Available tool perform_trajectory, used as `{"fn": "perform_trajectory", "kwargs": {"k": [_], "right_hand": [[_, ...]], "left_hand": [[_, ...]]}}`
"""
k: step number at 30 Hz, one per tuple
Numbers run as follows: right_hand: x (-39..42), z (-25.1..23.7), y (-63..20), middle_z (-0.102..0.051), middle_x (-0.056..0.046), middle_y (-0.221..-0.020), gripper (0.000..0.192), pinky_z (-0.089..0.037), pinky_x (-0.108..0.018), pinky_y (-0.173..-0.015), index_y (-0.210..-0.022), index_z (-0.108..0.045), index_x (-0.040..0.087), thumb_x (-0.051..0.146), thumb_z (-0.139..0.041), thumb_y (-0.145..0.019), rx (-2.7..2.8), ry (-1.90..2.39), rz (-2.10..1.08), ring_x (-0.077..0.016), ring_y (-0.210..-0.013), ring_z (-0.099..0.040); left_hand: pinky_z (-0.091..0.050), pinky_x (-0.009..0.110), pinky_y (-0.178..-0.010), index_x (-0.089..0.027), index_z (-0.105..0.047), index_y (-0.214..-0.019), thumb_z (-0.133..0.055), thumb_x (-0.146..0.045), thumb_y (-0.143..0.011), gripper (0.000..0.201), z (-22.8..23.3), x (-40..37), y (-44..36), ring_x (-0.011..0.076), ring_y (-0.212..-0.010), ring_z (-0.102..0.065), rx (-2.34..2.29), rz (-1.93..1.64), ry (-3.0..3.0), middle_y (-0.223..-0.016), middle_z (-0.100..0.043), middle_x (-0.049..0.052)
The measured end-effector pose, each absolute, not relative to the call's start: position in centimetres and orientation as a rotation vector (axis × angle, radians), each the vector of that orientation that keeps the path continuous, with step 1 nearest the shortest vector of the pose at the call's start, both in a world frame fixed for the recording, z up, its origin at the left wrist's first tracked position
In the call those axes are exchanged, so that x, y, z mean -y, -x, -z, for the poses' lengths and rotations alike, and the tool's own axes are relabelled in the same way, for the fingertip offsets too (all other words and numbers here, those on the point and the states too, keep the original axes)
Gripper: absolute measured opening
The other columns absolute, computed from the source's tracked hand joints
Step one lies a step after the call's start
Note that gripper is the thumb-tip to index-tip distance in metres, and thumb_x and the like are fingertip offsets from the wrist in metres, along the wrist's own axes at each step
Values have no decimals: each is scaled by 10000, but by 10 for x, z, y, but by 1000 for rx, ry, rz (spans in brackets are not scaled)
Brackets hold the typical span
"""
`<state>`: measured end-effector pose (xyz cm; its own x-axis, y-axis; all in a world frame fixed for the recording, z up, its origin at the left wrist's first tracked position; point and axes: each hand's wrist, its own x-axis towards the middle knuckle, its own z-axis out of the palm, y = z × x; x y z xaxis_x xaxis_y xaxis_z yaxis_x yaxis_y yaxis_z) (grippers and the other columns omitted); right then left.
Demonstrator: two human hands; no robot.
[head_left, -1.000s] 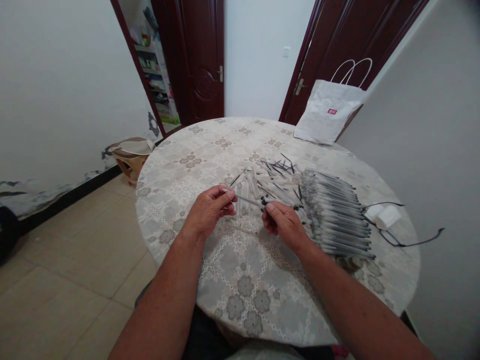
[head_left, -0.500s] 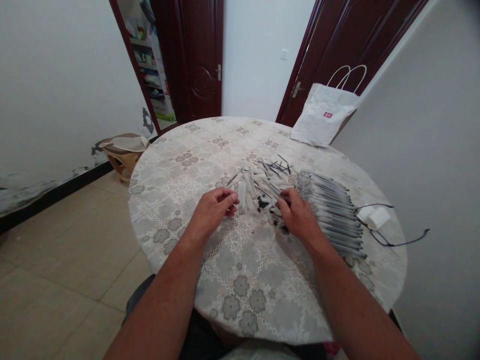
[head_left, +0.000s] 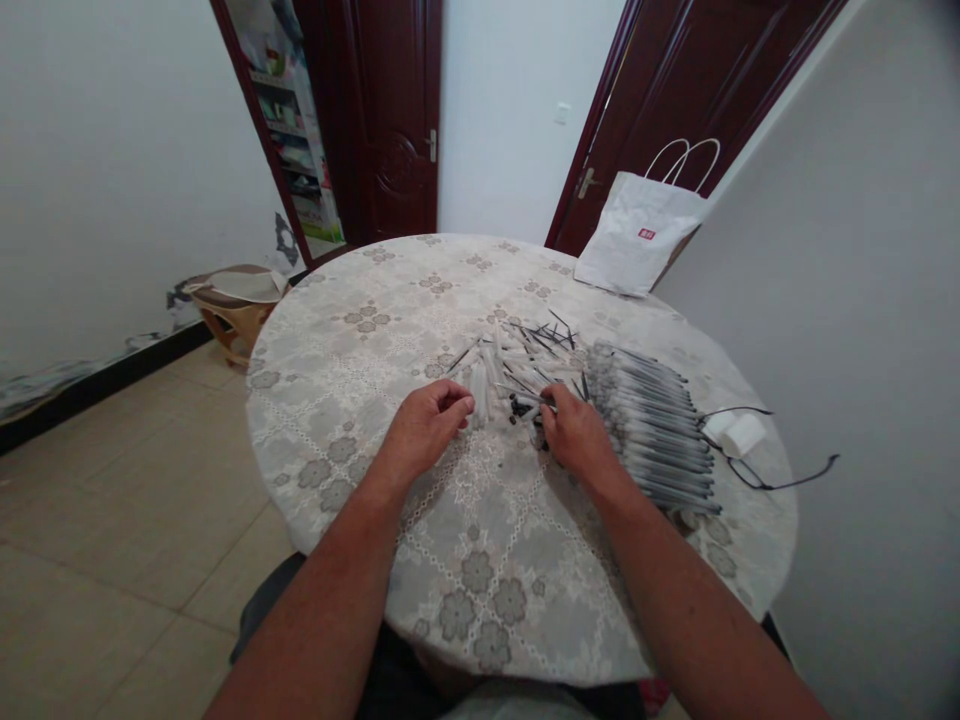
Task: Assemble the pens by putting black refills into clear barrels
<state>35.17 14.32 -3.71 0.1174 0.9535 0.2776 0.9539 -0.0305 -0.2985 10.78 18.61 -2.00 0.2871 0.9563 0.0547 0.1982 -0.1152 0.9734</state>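
I sit at a round table with a floral cloth [head_left: 480,560]. My left hand [head_left: 421,435] rests on the cloth with its fingers curled shut, its tips touching a loose pile of white pen barrels [head_left: 484,378]. My right hand [head_left: 576,438] lies palm down, thumb and forefinger pinched at some small black parts [head_left: 520,407] and thin rods at the pile's near edge. What they grip is hidden. Thin black refills [head_left: 553,333] lie at the pile's far side. A neat row of assembled pens [head_left: 656,428] lies just right of my right hand.
A white paper bag [head_left: 636,245] leans on the wall at the table's far right. A small white box [head_left: 739,436] and a pair of glasses [head_left: 780,478] lie at the right rim. A low stool [head_left: 232,305] stands on the floor to the left. Dark doors are behind.
A second ago both hands held one pen between them above the cloth. The right hand carried it to the row and has come back to the pile. The left hand sank onto the cloth.
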Motion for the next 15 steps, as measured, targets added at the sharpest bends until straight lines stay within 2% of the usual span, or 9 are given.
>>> {"fn": "perform_trajectory", "kwargs": {"k": [4,10,15], "right_hand": [[-144,39,-348,-741,-114,-969,197,-409,-308,-730,-1103,-647,205,240,-546,-938,1859,2010,-49,-244,-845,-666],[-143,41,-343,-714,-26,-871,164,-409,-271,-703,-1009,-648,222,332,-562,-925,1785,1738,-400,-187,-776,-627],[-141,39,-346,-718,-34,-886,165,-402,-277,-719,-1020,-645,214,320,-576,-914,1761,1775,-355,-192,-787,-632]], "left_hand": [[-470,304,-646,-213,-710,-876,-669,-401,-841,195,24,-187,-109,188,-649,-636,-1115,-939,-1612,-740,-700,31],[-441,311,-676,-227,-743,-871,-692,-382,-817,172,27,-186,-109,207,-687,-618,-1130,-935,-1715,-785,-720,44],[-459,335,-745,-238,-745,-921,-673,-367,-844,166,27,-178,-113,236,-773,-660,-1098,-867,-1875,-847,-743,62]]}}
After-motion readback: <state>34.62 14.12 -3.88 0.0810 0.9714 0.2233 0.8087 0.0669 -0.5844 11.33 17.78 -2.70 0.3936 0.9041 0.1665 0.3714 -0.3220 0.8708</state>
